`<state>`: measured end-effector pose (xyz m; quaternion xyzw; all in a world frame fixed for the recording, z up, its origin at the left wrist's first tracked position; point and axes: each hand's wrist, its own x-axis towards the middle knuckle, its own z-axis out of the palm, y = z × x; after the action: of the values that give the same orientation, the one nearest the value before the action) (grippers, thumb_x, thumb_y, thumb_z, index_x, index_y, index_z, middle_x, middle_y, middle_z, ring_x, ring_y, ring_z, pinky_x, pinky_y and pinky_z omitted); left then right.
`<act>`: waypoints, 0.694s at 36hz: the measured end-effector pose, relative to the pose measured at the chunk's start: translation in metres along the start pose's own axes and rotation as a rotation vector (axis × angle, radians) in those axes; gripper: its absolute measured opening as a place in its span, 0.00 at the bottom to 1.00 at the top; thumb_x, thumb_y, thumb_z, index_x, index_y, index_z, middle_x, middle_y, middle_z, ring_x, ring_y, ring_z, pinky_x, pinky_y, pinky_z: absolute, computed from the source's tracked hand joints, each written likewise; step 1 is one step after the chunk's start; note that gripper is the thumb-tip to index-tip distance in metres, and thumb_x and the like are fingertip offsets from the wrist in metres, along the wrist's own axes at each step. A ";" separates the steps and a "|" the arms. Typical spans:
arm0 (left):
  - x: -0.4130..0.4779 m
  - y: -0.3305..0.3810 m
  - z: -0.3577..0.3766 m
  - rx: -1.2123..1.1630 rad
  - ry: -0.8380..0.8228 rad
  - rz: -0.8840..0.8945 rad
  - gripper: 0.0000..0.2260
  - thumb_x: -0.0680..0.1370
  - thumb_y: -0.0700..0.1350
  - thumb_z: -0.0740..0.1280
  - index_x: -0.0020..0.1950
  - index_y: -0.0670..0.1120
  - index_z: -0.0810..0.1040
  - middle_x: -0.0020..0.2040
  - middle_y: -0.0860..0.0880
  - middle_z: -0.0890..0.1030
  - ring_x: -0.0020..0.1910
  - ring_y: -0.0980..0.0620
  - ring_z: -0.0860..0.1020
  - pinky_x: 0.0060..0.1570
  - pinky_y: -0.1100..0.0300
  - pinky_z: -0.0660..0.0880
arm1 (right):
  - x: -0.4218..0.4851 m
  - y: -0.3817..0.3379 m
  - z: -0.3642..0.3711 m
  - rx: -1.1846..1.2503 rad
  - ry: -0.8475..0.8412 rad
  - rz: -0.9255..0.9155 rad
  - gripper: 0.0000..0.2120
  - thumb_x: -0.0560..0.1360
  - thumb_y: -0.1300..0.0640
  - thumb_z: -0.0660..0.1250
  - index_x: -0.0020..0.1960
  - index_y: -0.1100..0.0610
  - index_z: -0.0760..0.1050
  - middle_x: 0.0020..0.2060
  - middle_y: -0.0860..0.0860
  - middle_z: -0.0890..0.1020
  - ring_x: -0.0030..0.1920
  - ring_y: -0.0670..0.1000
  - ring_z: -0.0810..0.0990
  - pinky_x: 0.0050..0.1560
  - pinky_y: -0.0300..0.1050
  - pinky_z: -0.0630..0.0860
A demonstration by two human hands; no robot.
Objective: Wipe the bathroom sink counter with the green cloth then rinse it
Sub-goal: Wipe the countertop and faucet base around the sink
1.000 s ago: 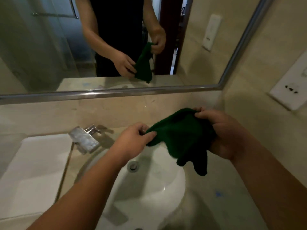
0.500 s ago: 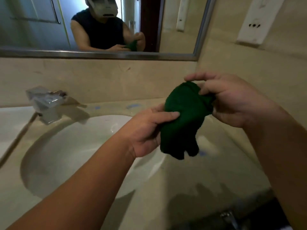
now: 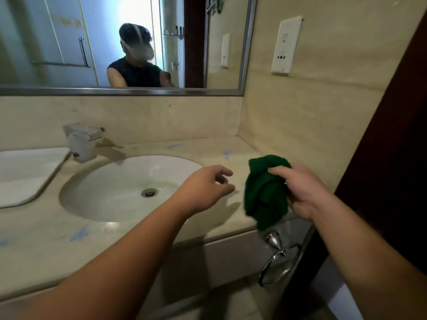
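My right hand [image 3: 300, 192] grips the bunched green cloth [image 3: 265, 192] above the right end of the beige counter [image 3: 219, 218], near its front edge. The cloth hangs down past the edge. My left hand [image 3: 205, 188] hovers just left of the cloth with loosely curled fingers and holds nothing. The white oval sink basin [image 3: 111, 188] with its metal drain [image 3: 149, 192] lies to the left of both hands. Blue smudges mark the counter at the back right and front left.
A chrome tap [image 3: 82, 139] stands behind the basin. A white tray-like slab [image 3: 25, 172] lies at the left. A chrome towel ring [image 3: 277, 259] hangs below the counter's right end. A mirror [image 3: 115, 42] spans the back wall, with a socket plate [image 3: 286, 45] and a dark door frame [image 3: 388, 158] at the right.
My left hand has let go of the cloth, which now hangs from my right hand alone. The view has pulled back and both hands have shifted right, toward the counter's right end.
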<state>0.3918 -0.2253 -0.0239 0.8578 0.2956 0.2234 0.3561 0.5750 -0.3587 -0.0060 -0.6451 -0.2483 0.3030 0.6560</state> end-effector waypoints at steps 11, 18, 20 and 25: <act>-0.028 -0.055 0.013 0.700 -0.089 0.056 0.32 0.79 0.71 0.60 0.76 0.51 0.71 0.69 0.47 0.76 0.67 0.44 0.75 0.67 0.48 0.74 | 0.064 -0.001 -0.032 -1.346 0.120 -0.241 0.26 0.77 0.37 0.64 0.62 0.58 0.76 0.49 0.56 0.78 0.45 0.57 0.78 0.43 0.50 0.77; -0.031 -0.078 -0.006 0.689 -0.130 -0.196 0.48 0.72 0.81 0.56 0.80 0.49 0.65 0.75 0.47 0.71 0.73 0.45 0.71 0.71 0.48 0.71 | 0.103 0.065 -0.029 -1.438 -0.193 -0.145 0.34 0.84 0.36 0.53 0.85 0.48 0.51 0.84 0.56 0.53 0.83 0.59 0.53 0.80 0.52 0.53; -0.032 -0.086 -0.007 0.648 -0.134 -0.225 0.48 0.71 0.83 0.55 0.78 0.49 0.68 0.73 0.48 0.73 0.72 0.46 0.72 0.69 0.50 0.71 | 0.114 0.077 -0.030 -1.363 -0.167 -0.140 0.31 0.86 0.40 0.50 0.85 0.50 0.51 0.84 0.55 0.53 0.83 0.57 0.53 0.80 0.52 0.53; -0.027 -0.094 -0.005 0.617 -0.129 -0.196 0.42 0.70 0.83 0.55 0.67 0.52 0.74 0.61 0.51 0.76 0.61 0.50 0.74 0.63 0.51 0.74 | 0.131 0.082 -0.017 -1.352 -0.065 -0.199 0.25 0.87 0.49 0.50 0.79 0.60 0.63 0.72 0.60 0.72 0.70 0.60 0.71 0.68 0.51 0.67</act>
<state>0.3363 -0.1871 -0.0954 0.9051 0.4073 0.0330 0.1172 0.6713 -0.2778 -0.0973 -0.8777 -0.4606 0.0391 0.1261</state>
